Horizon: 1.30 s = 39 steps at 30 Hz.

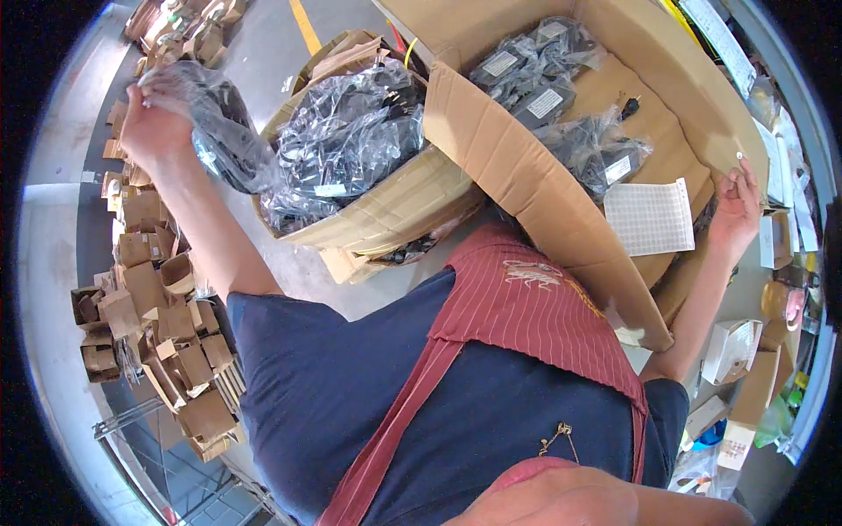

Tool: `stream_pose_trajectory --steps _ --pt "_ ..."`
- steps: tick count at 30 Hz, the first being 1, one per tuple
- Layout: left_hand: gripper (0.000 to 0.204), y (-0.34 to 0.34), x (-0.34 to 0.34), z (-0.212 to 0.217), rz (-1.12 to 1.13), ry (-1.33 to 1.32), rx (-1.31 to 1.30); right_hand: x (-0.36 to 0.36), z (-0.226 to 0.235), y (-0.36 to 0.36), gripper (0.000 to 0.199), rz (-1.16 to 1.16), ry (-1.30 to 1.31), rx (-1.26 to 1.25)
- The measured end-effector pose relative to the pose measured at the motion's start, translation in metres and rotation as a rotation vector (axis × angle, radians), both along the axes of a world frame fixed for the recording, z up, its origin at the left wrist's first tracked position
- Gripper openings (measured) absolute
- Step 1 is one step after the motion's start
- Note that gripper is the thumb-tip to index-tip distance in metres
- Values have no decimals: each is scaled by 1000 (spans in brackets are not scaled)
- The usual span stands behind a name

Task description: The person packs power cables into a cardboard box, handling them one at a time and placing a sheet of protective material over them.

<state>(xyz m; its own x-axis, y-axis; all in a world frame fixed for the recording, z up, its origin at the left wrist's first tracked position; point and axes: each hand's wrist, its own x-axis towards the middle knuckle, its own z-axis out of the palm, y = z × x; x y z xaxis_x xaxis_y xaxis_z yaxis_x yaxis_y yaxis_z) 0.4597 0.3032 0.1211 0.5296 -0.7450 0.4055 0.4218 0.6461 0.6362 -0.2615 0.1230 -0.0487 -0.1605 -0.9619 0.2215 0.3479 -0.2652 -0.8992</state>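
My left hand (156, 127) is raised at the far left, closed on the gathered top of a clear plastic bag (230, 131). Dark contents show through the film, too blurred to name. The bag hangs beside a carton (377, 206) heaped with bagged black power adapters (351, 131). My right hand (735, 210) is at the right side of a larger open carton (526, 175), its index finger stretched out and the others partly bent. A tiny white spot shows at its fingertip; I cannot tell what it is. Near it, a white sheet of small labels (649, 219) lies in the large carton.
More bagged adapters (535, 74) and a black plug (630, 107) lie on cardboard inside the large carton. Many empty small boxes (167, 324) are piled on the left. At the right stand a white box (731, 351) and shelves with papers (789, 167).
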Motion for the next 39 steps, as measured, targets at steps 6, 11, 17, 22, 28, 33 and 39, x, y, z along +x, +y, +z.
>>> stream_pose_trajectory --steps 6,11,17,22,28,33,39 --pt "23 -53 -45 -33 835 -352 265 -8 -12 -6 33 -53 79 58" --pt "27 -48 58 -139 1044 -802 664 -16 -16 -10 35 -71 188 108" --pt "31 -39 87 -233 1122 -1132 1463 -9 -7 -9 35 -132 189 172" --pt "42 -61 -2 -198 1324 -1721 900 -6 -15 -9 39 -240 195 157" --pt "31 -94 -78 -229 767 -2028 916 -16 -11 -7 39 -191 193 145" --pt "36 -120 -64 -221 615 -2023 1027 -8 -9 -5 39 -190 208 150" --pt "28 -118 -96 -194 867 -1911 851 -10 -12 -7 42 -161 250 158"
